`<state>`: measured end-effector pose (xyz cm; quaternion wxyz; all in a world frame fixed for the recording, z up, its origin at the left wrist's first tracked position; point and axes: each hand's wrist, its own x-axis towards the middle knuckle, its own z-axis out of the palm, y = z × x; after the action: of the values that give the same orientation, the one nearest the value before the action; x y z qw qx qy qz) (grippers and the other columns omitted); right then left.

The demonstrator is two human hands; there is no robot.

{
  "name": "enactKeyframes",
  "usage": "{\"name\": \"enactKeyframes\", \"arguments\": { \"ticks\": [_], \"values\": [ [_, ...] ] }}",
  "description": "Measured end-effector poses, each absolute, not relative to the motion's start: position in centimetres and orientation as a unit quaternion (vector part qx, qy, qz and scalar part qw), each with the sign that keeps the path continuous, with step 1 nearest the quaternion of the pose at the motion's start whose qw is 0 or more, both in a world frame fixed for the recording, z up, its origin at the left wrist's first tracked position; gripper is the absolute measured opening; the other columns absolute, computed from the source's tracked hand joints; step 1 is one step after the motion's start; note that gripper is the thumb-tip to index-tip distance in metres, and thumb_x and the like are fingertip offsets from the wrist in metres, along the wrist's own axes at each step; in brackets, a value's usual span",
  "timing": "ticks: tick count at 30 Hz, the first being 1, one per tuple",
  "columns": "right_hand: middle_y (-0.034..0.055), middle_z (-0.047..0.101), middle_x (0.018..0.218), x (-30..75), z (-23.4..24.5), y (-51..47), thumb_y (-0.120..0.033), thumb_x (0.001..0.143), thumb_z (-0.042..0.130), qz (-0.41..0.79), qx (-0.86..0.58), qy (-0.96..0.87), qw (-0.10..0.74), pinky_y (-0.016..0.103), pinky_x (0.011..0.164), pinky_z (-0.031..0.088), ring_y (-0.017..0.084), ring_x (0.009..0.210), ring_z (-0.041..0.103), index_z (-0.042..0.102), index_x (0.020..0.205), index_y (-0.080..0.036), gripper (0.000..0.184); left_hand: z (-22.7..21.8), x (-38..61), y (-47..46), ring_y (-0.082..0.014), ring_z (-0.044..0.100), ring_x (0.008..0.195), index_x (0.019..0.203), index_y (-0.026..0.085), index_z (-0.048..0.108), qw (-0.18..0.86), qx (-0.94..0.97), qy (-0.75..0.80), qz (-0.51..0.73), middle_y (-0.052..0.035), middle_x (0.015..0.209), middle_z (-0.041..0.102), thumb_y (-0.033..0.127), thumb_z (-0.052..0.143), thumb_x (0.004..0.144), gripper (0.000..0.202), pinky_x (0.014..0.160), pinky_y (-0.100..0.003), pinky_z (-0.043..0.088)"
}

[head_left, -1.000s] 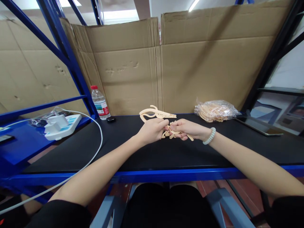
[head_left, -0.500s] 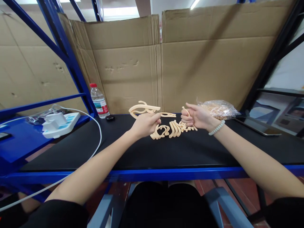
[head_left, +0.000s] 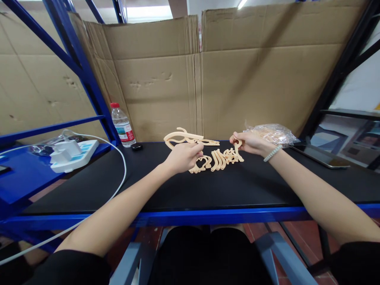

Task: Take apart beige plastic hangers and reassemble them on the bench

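Note:
My left hand (head_left: 184, 157) is closed, its thumb and fingers pinched on a pale wooden frame (head_left: 187, 136) of curved, looped parts. The frame rises above and behind the knuckles, and the grip point itself is hidden. In my right hand (head_left: 249, 142), a small curved wooden piece (head_left: 237, 149) is pinched between thumb and fingers, with its lower end pointing down at the table. Between the hands lie several rib-shaped wooden pieces (head_left: 218, 160), some curved pieces (head_left: 203, 164) and a cluster of small knobbly pieces (head_left: 230, 156). Behind them is a long, slim wooden piece (head_left: 212, 143).
A clear plastic bag (head_left: 273, 133) of wooden parts and a tablet (head_left: 323, 156) lie at the right on the black tabletop (head_left: 178, 194). At the left stand a water bottle (head_left: 122, 126), a small black object (head_left: 137, 147), and a power strip (head_left: 75, 156) with a white cable. Cardboard walls the back.
The wooden frame has shifted slightly right with my left hand. My right hand has turned, its fist loosening into a pinch, and the curved piece now shows a broader side.

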<state>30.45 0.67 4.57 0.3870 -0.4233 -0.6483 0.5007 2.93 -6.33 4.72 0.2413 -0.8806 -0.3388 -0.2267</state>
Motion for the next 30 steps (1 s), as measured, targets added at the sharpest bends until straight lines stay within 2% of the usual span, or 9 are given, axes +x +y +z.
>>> {"name": "enactKeyframes", "arguments": {
  "ticks": [4,8,12,17,22,24,27,30],
  "values": [
    [0.0003,0.044,0.06,31.2,4.3,1.6,-0.022,0.091,0.045,0.467,-0.462,-0.643,0.395,0.021,0.047,0.035,0.01,0.053,0.038,0.064,0.078,-0.012,0.025,4.8,3.0,-6.4,-0.0159,0.051,0.058,0.075,0.018,0.052,0.236,-0.883,-0.337,-0.225,-0.0012,0.063,0.055,0.024,0.043,0.091,0.019,0.054,-0.027,0.032],
    [0.0023,0.052,0.064,31.6,4.4,1.5,-0.012,0.084,0.052,0.458,-0.468,-0.634,0.411,0.019,0.046,0.037,0.009,0.055,0.044,0.068,0.08,-0.013,0.016,4.8,3.1,-6.5,-0.0157,0.052,0.06,0.076,0.018,0.053,0.23,-0.884,-0.341,-0.221,-0.0012,0.063,0.055,0.023,0.043,0.091,0.019,0.055,-0.026,0.033],
    [0.0027,0.056,0.064,32.0,4.1,1.7,-0.01,0.084,0.053,0.468,-0.472,-0.615,0.425,0.019,0.046,0.041,0.008,0.054,0.045,0.069,0.079,-0.014,0.017,4.8,3.1,-6.5,-0.0157,0.052,0.06,0.076,0.018,0.053,0.223,-0.886,-0.339,-0.224,-0.0013,0.064,0.055,0.023,0.043,0.09,0.018,0.055,-0.026,0.034],
    [0.0011,0.056,0.063,32.2,3.5,2.2,-0.011,0.084,0.057,0.499,-0.47,-0.606,0.403,0.021,0.051,0.048,0.008,0.052,0.046,0.07,0.083,-0.015,0.014,4.7,3.1,-6.5,-0.0162,0.054,0.064,0.076,0.018,0.051,0.202,-0.895,-0.332,-0.219,-0.0015,0.067,0.056,0.021,0.043,0.089,0.016,0.058,-0.026,0.036],
    [-0.0004,0.051,0.057,31.6,3.6,1.9,-0.008,0.087,0.05,0.518,-0.479,-0.574,0.415,0.018,0.048,0.045,0.007,0.052,0.046,0.069,0.08,-0.013,0.021,4.7,3.1,-6.6,-0.0164,0.054,0.064,0.076,0.018,0.05,0.196,-0.897,-0.331,-0.217,-0.0017,0.068,0.056,0.021,0.042,0.089,0.016,0.058,-0.026,0.036],
    [-0.0005,0.05,0.057,31.4,4.0,1.5,-0.01,0.087,0.051,0.513,-0.469,-0.58,0.424,0.019,0.05,0.047,0.007,0.053,0.047,0.069,0.081,-0.012,0.02,4.7,3.1,-6.6,-0.0167,0.054,0.064,0.075,0.018,0.049,0.195,-0.897,-0.332,-0.216,-0.0018,0.068,0.056,0.021,0.042,0.089,0.015,0.058,-0.026,0.036],
    [0.003,0.059,0.068,31.6,4.9,0.7,-0.019,0.083,0.06,0.454,-0.428,-0.626,0.467,0.023,0.057,0.051,0.009,0.06,0.054,0.07,0.086,-0.013,0.012,4.7,3.2,-6.6,-0.017,0.054,0.066,0.075,0.018,0.049,0.188,-0.9,-0.329,-0.215,-0.002,0.07,0.057,0.019,0.042,0.088,0.015,0.06,-0.026,0.037],
    [0.0057,0.065,0.078,32.0,5.7,0.2,-0.03,0.079,0.066,0.323,-0.403,-0.702,0.49,0.028,0.064,0.051,0.013,0.067,0.059,0.072,0.093,-0.014,0.022,4.7,3.2,-6.6,-0.0173,0.055,0.067,0.076,0.018,0.049,0.182,-0.903,-0.324,-0.215,-0.002,0.07,0.057,0.02,0.041,0.089,0.015,0.061,-0.026,0.038]
  ]
}}
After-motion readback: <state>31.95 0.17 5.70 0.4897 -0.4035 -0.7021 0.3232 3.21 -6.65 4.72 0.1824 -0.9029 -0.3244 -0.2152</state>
